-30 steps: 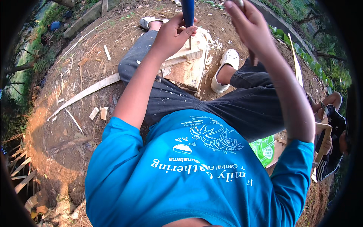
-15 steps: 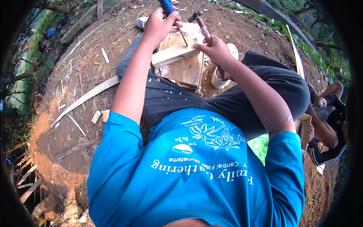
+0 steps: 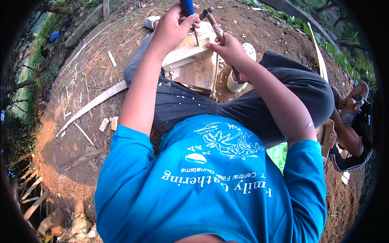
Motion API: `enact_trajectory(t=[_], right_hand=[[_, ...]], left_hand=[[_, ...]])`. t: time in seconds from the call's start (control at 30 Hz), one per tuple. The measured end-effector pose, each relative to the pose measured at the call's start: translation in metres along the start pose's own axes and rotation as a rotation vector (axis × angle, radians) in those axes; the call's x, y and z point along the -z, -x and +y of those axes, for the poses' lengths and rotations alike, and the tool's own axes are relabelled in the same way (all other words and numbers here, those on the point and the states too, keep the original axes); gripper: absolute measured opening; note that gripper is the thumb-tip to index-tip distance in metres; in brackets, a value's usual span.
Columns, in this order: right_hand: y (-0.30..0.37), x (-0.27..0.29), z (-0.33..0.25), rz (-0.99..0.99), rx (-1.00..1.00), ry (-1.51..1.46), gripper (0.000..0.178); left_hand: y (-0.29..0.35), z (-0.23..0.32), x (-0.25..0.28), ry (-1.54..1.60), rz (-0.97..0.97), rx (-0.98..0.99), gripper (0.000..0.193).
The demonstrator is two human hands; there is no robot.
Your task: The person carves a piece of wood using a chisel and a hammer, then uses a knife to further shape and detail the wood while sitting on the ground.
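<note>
My left hand (image 3: pixel 172 31) is closed around a chisel with a blue handle (image 3: pixel 187 7). The chisel's thin metal blade points down, its tip at the top face of a pale squared piece of wood (image 3: pixel 182 58). In my right hand (image 3: pixel 231 50) is a hammer (image 3: pixel 214 24), gripped by its brown wooden handle. Its dark head is raised beyond the wood, close to the chisel but apart from it. My right thumb stretches toward the piece of wood. That piece lies across a larger wooden block (image 3: pixel 198 75) between my legs.
A white shoe (image 3: pixel 250 52) stands right of the block. Wood chips and a long curved strip (image 3: pixel 95 99) lie on the soil at left. Another person (image 3: pixel 350 129) works at the right edge, holding a piece of wood (image 3: pixel 326 139). Something green (image 3: pixel 278 156) lies beside my right thigh.
The chisel has swung more upright, its handle shifting right. The hammer and my right hand have moved slightly. At the right edge the other person's arm has changed position.
</note>
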State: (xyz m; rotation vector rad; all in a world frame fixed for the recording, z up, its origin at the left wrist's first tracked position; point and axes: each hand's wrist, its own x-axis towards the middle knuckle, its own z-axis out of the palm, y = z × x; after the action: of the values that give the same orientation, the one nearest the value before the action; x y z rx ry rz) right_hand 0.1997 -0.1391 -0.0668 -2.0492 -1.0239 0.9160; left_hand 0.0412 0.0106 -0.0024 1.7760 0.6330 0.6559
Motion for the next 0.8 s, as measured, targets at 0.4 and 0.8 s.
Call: enact_trajectory(t=[0.4, 0.8], right_hand=[[0.001, 0.006, -0.003, -0.088, -0.064, 0.036, 0.067], [0.028, 0.097, -0.130, 0.210, 0.339, -0.276, 0.034]], left_hand=[[-0.002, -0.001, -0.001, -0.089, -0.020, -0.041, 0.028], [0.004, 0.001, -0.009, -0.014, -0.018, -0.014, 0.025]])
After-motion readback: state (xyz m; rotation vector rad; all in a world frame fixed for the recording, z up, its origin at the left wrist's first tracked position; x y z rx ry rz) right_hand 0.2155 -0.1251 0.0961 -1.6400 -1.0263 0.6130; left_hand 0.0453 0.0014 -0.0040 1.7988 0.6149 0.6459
